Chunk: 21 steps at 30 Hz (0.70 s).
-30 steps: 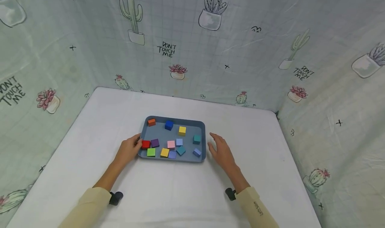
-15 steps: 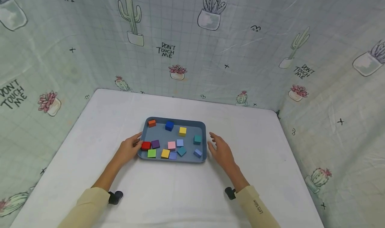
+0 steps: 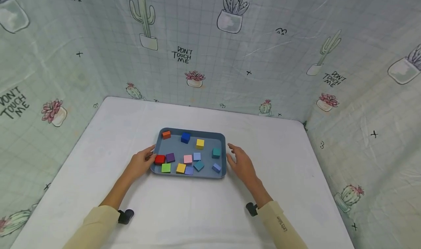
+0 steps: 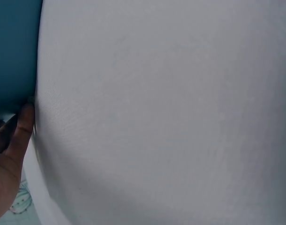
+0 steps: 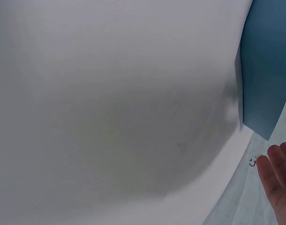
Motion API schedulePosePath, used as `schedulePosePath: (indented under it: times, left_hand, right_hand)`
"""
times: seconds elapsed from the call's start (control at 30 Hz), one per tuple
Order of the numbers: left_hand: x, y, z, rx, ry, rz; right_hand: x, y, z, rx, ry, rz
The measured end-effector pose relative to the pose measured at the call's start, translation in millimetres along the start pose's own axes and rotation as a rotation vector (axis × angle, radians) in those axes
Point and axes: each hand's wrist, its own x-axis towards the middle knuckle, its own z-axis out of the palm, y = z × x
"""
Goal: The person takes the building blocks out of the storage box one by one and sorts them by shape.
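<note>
A shallow blue-grey tray [image 3: 210,175] lies on the white table. It holds several small coloured blocks, among them a red block [image 3: 160,159], a purple block [image 3: 170,157], a green block [image 3: 166,168] and a dark blue block [image 3: 185,137]. My left hand [image 3: 139,164] rests at the tray's left side, its thumb over the rim near the red block. In the left wrist view a fingertip meets the tray's edge [image 4: 16,56]. My right hand [image 3: 242,165] is held just off the tray's right side, fingers spread and holding nothing.
White cloth covers the table [image 3: 197,212]. Behind and on both sides hangs a pale curtain [image 3: 204,41] printed with cacti. A dark wrist camera [image 3: 126,216] sits at the left cuff, and another wrist camera [image 3: 251,209] at the right.
</note>
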Motion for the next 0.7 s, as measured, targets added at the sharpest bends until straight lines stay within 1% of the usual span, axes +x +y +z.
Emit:
schedulePosePath:
  times: [0.13, 0.3, 0.47, 0.7]
  left_hand:
    - [-0.4, -0.8, 0.3, 0.003, 0.004, 0.007]
    - [-1.9, -2.0, 1.7, 0.006, -0.010, -0.001]
    - [-1.4, -3.5, 1.5, -0.005, -0.024, 0.002]
    - [3.9, -4.2, -1.1, -0.017, -0.018, 0.013]
  right_hand:
    - [0, -2, 4, 0.000, -0.026, -0.016]
    - [-4, -7, 13, -0.032, -0.089, -0.023]
    - [-3, -12, 17, -0.071, -0.099, -0.017]
    - [9, -10, 16, -0.093, -0.095, -0.051]
